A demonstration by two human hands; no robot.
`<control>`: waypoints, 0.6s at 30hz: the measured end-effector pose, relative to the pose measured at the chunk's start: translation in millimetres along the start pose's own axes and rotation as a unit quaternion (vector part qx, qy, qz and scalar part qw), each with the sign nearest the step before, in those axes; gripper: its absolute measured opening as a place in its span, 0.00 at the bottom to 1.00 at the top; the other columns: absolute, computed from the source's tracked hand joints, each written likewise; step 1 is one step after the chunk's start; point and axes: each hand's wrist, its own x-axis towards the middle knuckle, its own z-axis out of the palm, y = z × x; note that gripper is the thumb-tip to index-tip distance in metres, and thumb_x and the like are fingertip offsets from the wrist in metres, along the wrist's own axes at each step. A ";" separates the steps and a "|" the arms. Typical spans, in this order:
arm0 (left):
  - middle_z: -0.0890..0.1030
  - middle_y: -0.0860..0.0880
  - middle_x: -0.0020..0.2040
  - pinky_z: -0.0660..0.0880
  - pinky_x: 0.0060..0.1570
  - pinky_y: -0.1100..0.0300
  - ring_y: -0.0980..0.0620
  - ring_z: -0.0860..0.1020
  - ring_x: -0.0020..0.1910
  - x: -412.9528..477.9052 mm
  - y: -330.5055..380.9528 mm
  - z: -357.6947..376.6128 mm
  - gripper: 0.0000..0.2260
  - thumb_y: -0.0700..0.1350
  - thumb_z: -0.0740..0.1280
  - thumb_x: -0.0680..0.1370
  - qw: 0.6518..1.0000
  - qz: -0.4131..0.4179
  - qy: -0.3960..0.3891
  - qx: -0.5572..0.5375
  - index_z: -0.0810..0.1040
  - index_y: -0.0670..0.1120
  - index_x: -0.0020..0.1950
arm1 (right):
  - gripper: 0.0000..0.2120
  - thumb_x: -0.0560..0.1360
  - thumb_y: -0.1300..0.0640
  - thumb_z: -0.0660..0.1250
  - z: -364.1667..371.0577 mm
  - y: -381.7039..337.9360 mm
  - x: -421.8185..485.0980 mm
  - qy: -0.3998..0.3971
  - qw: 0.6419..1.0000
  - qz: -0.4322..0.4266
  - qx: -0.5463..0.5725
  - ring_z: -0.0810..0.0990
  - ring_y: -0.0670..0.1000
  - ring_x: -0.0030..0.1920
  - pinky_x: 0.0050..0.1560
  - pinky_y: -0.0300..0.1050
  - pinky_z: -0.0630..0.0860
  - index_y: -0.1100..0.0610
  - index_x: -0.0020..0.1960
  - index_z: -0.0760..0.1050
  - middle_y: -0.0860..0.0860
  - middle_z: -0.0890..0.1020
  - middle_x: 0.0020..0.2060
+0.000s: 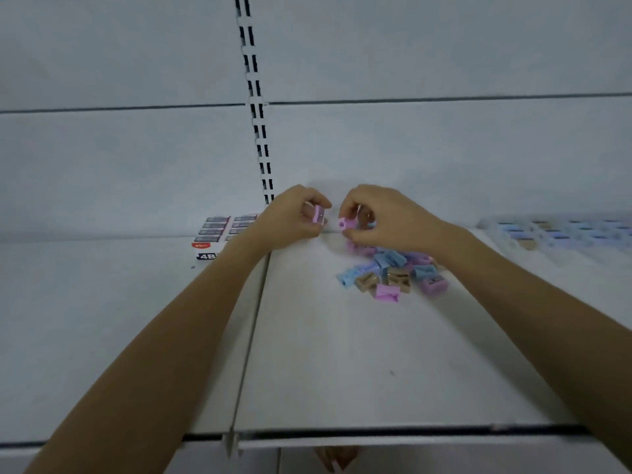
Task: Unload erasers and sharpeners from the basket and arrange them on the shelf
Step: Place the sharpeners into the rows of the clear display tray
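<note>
Both hands are up at the back of the shelf (342, 354), fingers curled in a pinch. The left hand (290, 217) holds a pink sharpener (318, 215), and the right hand (386, 217) holds a second pink sharpener (344, 224). They look matched by colour, probably to start a neat row. The loose pile of sharpeners (393, 271) lies just by the right wrist, and the box of erasers (219, 234) sits to the left.

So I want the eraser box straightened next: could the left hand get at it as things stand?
Probably yes: the eraser box sits unblocked on the shelf right beside the left hand, though its grip is busy with a pink sharpener.
</note>
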 end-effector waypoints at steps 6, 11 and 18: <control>0.77 0.51 0.45 0.77 0.46 0.56 0.47 0.81 0.43 -4.8 4.9 -4.6 0.13 0.37 0.72 0.70 0.997 0.029 0.029 -0.072 0.71 0.46 0.48 | 0.13 0.70 0.64 0.66 8.5 -10.4 -13.5 0.090 0.993 0.045 0.068 0.76 0.41 0.39 0.40 0.30 0.70 0.54 0.52 0.70 0.45 0.75 0.41; 0.75 0.57 0.37 0.70 0.33 0.71 0.63 0.75 0.31 -9.1 7.0 -4.5 0.15 0.43 0.74 0.69 0.993 0.061 0.072 -0.067 0.69 0.46 0.45 | 0.19 0.71 0.67 0.65 17.3 -8.8 -11.8 0.121 0.992 0.025 0.008 0.74 0.48 0.44 0.50 0.34 0.71 0.58 0.61 0.74 0.49 0.71 0.47; 0.67 0.57 0.29 0.63 0.31 0.69 0.59 0.64 0.28 -14.3 5.6 -3.3 0.14 0.48 0.73 0.70 0.992 0.085 0.097 -0.011 0.69 0.45 0.42 | 0.11 0.73 0.67 0.64 19.0 -19.1 -23.8 0.151 0.986 0.068 0.016 0.72 0.44 0.43 0.43 0.20 0.64 0.60 0.54 0.76 0.46 0.74 0.45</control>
